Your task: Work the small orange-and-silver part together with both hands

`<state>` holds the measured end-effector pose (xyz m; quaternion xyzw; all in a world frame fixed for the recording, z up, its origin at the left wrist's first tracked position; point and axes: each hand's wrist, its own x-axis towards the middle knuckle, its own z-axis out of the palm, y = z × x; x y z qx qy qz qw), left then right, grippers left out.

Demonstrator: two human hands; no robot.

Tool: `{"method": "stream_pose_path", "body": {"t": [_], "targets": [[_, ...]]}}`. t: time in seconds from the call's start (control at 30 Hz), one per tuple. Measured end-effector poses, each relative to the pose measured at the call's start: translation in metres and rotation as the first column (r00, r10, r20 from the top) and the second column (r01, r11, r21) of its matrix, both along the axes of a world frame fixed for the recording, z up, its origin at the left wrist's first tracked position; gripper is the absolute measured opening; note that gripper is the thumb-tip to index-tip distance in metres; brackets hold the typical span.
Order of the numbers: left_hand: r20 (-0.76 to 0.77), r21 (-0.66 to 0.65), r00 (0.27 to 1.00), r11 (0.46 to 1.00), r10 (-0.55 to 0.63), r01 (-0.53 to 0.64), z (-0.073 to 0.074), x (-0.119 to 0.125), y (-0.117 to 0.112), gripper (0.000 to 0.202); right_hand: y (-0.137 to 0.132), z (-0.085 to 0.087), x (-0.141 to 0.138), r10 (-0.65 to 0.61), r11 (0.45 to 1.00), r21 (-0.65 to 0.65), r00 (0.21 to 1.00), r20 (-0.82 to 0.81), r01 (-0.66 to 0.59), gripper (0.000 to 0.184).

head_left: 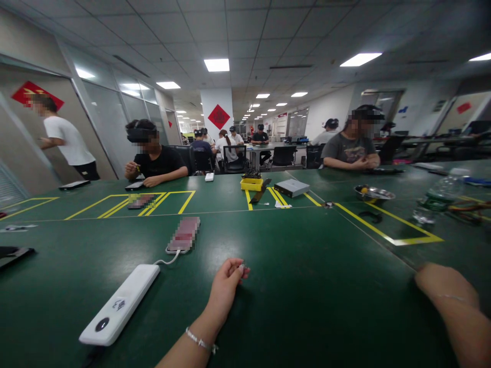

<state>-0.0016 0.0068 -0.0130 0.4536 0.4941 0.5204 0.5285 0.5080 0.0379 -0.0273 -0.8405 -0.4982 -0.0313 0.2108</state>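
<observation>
My left hand (226, 283) rests on the green table (314, 286), a thin bracelet on its wrist. Its fingers are closed in a pinch on a tiny silvery thing (243, 266) too small to name. To its left lies a white power bank (118, 304), joined by a white cable to a phone (184, 235). My right hand (447, 289) comes in at the right edge. Only a rounded wrist or back of the hand shows, and the fingers are hidden. It touches nothing that I can see.
Further back are a yellow tray (251, 184), a grey box (291, 187), a metal bowl (374, 193) and a water bottle (441, 197). Yellow tape marks zones. A dark device (13, 254) lies at the left edge. Two people sit across the table, and others are behind.
</observation>
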Motion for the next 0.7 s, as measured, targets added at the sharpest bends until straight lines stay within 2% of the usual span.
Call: {"method": "stream_pose_path", "body": {"t": [0.07, 0.1, 0.2, 0.27, 0.33, 0.4, 0.47, 0.53, 0.7], "targets": [[-0.032, -0.009, 0.999, 1.000, -0.013, 0.012, 0.001, 0.000, -0.001, 0.029, 0.004, 0.017, -0.036, -0.027, 0.996, -0.090, 0.997, -0.075, 0.020, 0.025], [-0.052, -0.011, 0.999, 1.000, -0.017, 0.017, 0.002, 0.001, -0.001, 0.030, 0.007, 0.025, -0.058, 0.004, 0.995, -0.100, 0.993, -0.121, -0.016, 0.025], [-0.102, 0.010, 0.995, 1.000, -0.023, 0.024, 0.005, 0.002, -0.002, 0.030, 0.012, 0.040, -0.136, 0.193, 0.976, -0.025, 0.921, -0.337, -0.214, 0.027], [-0.122, 0.039, 0.992, 0.999, -0.026, 0.031, 0.006, 0.003, -0.003, 0.031, 0.011, 0.045, -0.191, 0.339, 0.928, 0.060, 0.764, -0.549, -0.369, 0.025], [-0.133, 0.052, 0.991, 0.998, -0.030, 0.038, 0.008, 0.003, -0.004, 0.031, 0.006, 0.047, -0.239, 0.443, 0.855, 0.160, 0.534, -0.720, -0.493, 0.023], [-0.132, 0.049, 0.990, 0.998, -0.043, 0.049, 0.009, 0.004, -0.005, 0.030, -0.001, 0.050, -0.277, 0.469, 0.791, 0.244, 0.299, -0.831, -0.562, 0.022], [-0.118, 0.036, 0.992, 0.998, -0.053, 0.057, 0.010, 0.004, -0.005, 0.026, -0.008, 0.052, -0.305, 0.438, 0.753, 0.296, 0.113, -0.892, -0.588, 0.022], [-0.087, 0.024, 0.994, 0.998, -0.059, 0.062, 0.011, 0.005, -0.006, 0.023, -0.012, 0.051, -0.323, 0.393, 0.743, 0.328, -0.016, -0.919, -0.584, 0.023], [-0.014, 0.033, 0.998, 0.997, -0.066, 0.066, 0.013, 0.006, -0.007, 0.019, -0.018, 0.035, -0.345, 0.273, 0.777, 0.349, -0.220, -0.937, -0.524, 0.027]]}}
